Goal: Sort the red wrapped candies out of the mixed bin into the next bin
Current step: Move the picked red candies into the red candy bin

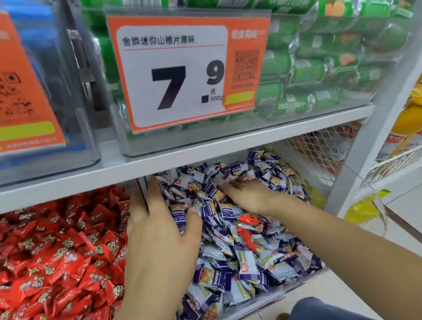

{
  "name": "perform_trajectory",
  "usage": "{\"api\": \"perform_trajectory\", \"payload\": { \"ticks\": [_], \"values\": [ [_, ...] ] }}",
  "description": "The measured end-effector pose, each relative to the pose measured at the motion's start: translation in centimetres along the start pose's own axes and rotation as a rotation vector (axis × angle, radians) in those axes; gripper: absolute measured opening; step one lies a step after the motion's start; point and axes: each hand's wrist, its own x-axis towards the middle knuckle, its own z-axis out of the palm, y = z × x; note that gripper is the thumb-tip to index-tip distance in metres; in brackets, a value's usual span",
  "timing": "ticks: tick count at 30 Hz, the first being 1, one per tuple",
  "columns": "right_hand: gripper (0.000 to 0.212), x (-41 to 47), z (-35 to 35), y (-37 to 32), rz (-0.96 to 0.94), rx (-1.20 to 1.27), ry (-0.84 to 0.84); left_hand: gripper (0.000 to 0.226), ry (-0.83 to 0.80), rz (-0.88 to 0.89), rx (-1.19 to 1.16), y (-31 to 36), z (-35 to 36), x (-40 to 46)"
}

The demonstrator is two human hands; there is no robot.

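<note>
I see the white shelf board (166, 161) close above the clear mixed bin of blue-and-white wrapped candies (254, 309), its front edge low and open; two red wrapped candies (245, 232) lie on the pile between my hands, touching neither; my left hand (158, 239) rests flat, fingers straight, over the divider beside the bin of red candies (42, 267); my right hand (248, 195) digs in farther back, its fingertips buried, so I cannot tell its grip.
</note>
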Motion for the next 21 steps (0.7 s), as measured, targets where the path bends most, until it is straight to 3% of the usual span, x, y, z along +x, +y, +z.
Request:
{"api": "perform_trajectory", "payload": {
  "ticks": [3,5,9,16,21],
  "values": [
    [0.085,-0.2,0.1,-0.1,0.050,0.221,-0.132,0.075,-0.008,-0.001,0.018,-0.2,0.1,0.0],
    [0.079,-0.9,-0.6,0.1,0.008,0.300,-0.197,0.077,-0.010,-0.003,0.029,-0.2,0.0,0.1],
    [0.090,-3.4,-2.0,1.1,-0.032,0.397,-0.204,0.077,-0.019,-0.017,0.044,-0.2,0.0,0.0],
    [0.080,-9.3,-2.9,2.5,-0.344,0.528,-0.118,0.075,-0.038,-0.035,0.033,0.0,-0.2,0.0],
    [0.065,-8.3,-5.7,5.5,-0.242,0.632,0.119,0.074,-0.039,-0.041,0.040,0.1,-0.2,-0.2]
  ]
}}
